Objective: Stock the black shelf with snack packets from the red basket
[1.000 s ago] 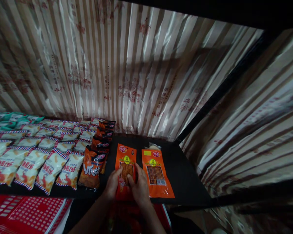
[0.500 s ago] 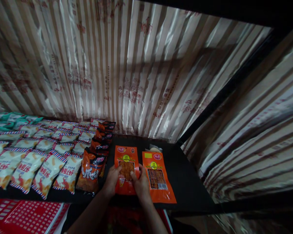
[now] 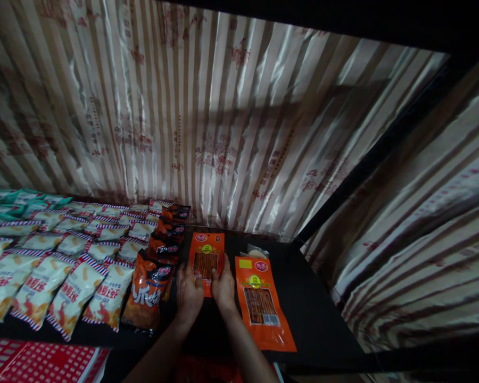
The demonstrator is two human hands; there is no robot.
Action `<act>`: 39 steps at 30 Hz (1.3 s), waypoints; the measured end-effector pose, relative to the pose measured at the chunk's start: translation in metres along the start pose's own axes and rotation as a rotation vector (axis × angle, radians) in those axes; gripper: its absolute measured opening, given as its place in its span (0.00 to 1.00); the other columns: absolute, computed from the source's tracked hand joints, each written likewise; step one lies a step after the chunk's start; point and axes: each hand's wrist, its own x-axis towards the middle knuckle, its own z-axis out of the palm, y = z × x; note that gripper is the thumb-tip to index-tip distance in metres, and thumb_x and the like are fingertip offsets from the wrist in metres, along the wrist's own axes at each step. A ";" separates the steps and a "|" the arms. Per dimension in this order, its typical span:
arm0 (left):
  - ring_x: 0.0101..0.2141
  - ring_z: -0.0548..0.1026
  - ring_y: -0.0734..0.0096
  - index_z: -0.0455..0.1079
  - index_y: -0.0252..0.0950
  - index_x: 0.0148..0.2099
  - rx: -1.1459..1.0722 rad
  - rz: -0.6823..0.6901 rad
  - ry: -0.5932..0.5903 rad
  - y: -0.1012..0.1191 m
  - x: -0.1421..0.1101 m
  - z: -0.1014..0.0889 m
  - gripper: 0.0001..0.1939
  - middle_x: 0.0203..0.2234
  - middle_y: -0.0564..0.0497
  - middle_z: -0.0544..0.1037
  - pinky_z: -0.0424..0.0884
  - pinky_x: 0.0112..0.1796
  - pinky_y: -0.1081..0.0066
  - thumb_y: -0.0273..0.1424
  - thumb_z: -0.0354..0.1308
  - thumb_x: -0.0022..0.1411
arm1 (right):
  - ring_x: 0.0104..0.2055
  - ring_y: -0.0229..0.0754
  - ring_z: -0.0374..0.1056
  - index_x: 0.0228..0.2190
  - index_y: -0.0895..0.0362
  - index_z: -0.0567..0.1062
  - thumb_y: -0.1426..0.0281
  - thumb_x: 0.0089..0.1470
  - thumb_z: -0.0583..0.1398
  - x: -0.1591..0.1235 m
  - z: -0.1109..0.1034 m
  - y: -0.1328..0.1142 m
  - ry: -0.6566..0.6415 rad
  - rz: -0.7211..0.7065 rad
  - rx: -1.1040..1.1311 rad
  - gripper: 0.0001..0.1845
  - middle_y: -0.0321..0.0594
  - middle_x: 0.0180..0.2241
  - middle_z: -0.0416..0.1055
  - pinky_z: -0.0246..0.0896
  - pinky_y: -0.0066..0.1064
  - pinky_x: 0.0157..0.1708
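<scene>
Both my hands grip an orange snack packet (image 3: 206, 259) by its lower sides, over the black shelf. Brown sticks show through its clear window. My left hand (image 3: 189, 290) is closed on the left edge, thumb on the front. On the right edge, my right hand (image 3: 222, 284) is closed the same way. A second orange packet (image 3: 264, 306) lies flat on the shelf just right of my right hand. Left of my left hand stands a row of dark orange-brown snack bags (image 3: 147, 290).
Rows of white snack bags (image 3: 66, 292) fill the shelf's left part, with green bags (image 3: 18, 201) at the far left. A small clear packet (image 3: 256, 251) lies behind the second orange packet. A red basket (image 3: 43, 361) sits below the black shelf (image 3: 313, 303). Striped sheeting (image 3: 223, 122) hangs behind.
My hands have pushed the held packet farther back on the shelf, away from the front edge. The other orange packet remains on the shelf. The view has shifted slightly.
</scene>
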 end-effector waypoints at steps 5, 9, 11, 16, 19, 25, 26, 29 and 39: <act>0.55 0.59 0.55 0.69 0.29 0.48 0.142 0.186 0.048 -0.001 0.004 0.010 0.20 0.55 0.38 0.60 0.58 0.54 0.58 0.21 0.47 0.53 | 0.52 0.47 0.63 0.53 0.65 0.62 0.74 0.50 0.49 0.019 0.011 -0.004 -0.007 -0.057 -0.038 0.27 0.53 0.49 0.67 0.58 0.36 0.50; 0.56 0.56 0.53 0.69 0.28 0.48 0.162 0.252 0.074 -0.002 0.014 0.017 0.20 0.55 0.39 0.62 0.59 0.54 0.56 0.21 0.45 0.54 | 0.45 0.45 0.68 0.50 0.62 0.66 0.76 0.50 0.48 0.033 0.016 -0.009 -0.020 -0.067 -0.114 0.25 0.50 0.42 0.70 0.62 0.32 0.43; 0.57 0.55 0.52 0.69 0.27 0.48 0.166 0.261 0.078 -0.002 0.018 0.020 0.21 0.54 0.39 0.62 0.58 0.55 0.56 0.21 0.46 0.53 | 0.43 0.44 0.68 0.50 0.62 0.66 0.77 0.51 0.48 0.039 0.018 -0.011 -0.038 -0.067 -0.150 0.24 0.50 0.41 0.70 0.62 0.31 0.41; 0.58 0.51 0.51 0.67 0.26 0.51 0.160 0.279 0.097 -0.004 0.025 0.028 0.22 0.54 0.39 0.63 0.57 0.55 0.55 0.22 0.45 0.54 | 0.41 0.44 0.68 0.51 0.63 0.65 0.78 0.51 0.48 0.052 0.025 -0.011 -0.087 -0.058 -0.213 0.25 0.50 0.40 0.69 0.61 0.29 0.39; 0.59 0.50 0.52 0.66 0.26 0.51 0.139 0.280 0.096 -0.005 0.028 0.032 0.23 0.54 0.40 0.63 0.57 0.56 0.55 0.21 0.45 0.53 | 0.40 0.45 0.67 0.51 0.63 0.66 0.77 0.51 0.49 0.058 0.030 -0.009 -0.076 -0.057 -0.268 0.24 0.50 0.40 0.68 0.60 0.31 0.39; 0.61 0.46 0.53 0.65 0.25 0.52 0.126 0.273 0.078 -0.004 0.031 0.034 0.24 0.56 0.38 0.61 0.55 0.56 0.54 0.20 0.46 0.52 | 0.44 0.49 0.61 0.46 0.61 0.70 0.75 0.49 0.51 0.061 0.037 -0.001 0.014 -0.171 -0.350 0.21 0.50 0.40 0.68 0.54 0.38 0.46; 0.61 0.45 0.53 0.64 0.25 0.53 0.136 0.282 0.072 -0.004 0.031 0.034 0.24 0.56 0.38 0.61 0.55 0.56 0.54 0.20 0.47 0.52 | 0.44 0.49 0.60 0.46 0.61 0.70 0.75 0.49 0.51 0.061 0.038 0.000 0.029 -0.178 -0.340 0.21 0.50 0.41 0.67 0.54 0.39 0.46; 0.61 0.46 0.52 0.65 0.26 0.52 0.210 0.333 0.063 -0.005 0.029 0.034 0.24 0.55 0.38 0.63 0.53 0.56 0.52 0.20 0.46 0.52 | 0.46 0.49 0.58 0.46 0.60 0.70 0.75 0.48 0.51 0.061 0.042 0.005 0.058 -0.184 -0.317 0.22 0.50 0.45 0.64 0.54 0.39 0.47; 0.60 0.50 0.53 0.66 0.27 0.52 0.380 0.421 -0.012 -0.001 0.029 0.031 0.21 0.56 0.38 0.62 0.50 0.58 0.53 0.21 0.45 0.57 | 0.48 0.49 0.58 0.46 0.64 0.69 0.75 0.48 0.50 0.065 0.049 0.002 0.056 -0.147 -0.306 0.22 0.52 0.46 0.62 0.53 0.37 0.48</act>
